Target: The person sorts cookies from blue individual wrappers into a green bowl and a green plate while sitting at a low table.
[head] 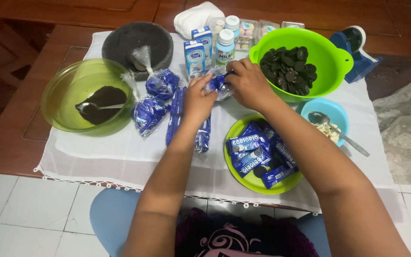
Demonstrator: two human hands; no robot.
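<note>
Covering most of the frame's middle, a white cloth (120,157) lies over a wooden table (20,138), and everything else sits on it. At the upper right stands a lime-green bowl (331,57) filled with dark round biscuit halves (286,69). At the left sits an olive-green transparent bowl (67,85) holding a heap of dark crumbs (108,95) and a spoon (96,107). Above it, at the upper centre-left, rests a dark stone mortar (120,40) with a pestle wrapped in clear plastic. Lower right of centre, a lime-green plate (236,169) carries a pile of blue biscuit packets (250,147). To its upper right a small light-blue bowl (334,112) holds white filling and a metal spoon (338,133). Two clear bags stuffed with blue wrappers (151,112) lie left of centre, with flattened blue wrappers beside them. Two small milk cartons (195,54) and a small milk bottle (225,47) stand at the top centre.

Both hands meet just above the frame's centre, beside the lime-green bowl's left rim. The left hand (198,97) and the right hand (248,83) each pinch one small blue biscuit packet (219,82) between fingertips, the packet stretched between them.
</note>
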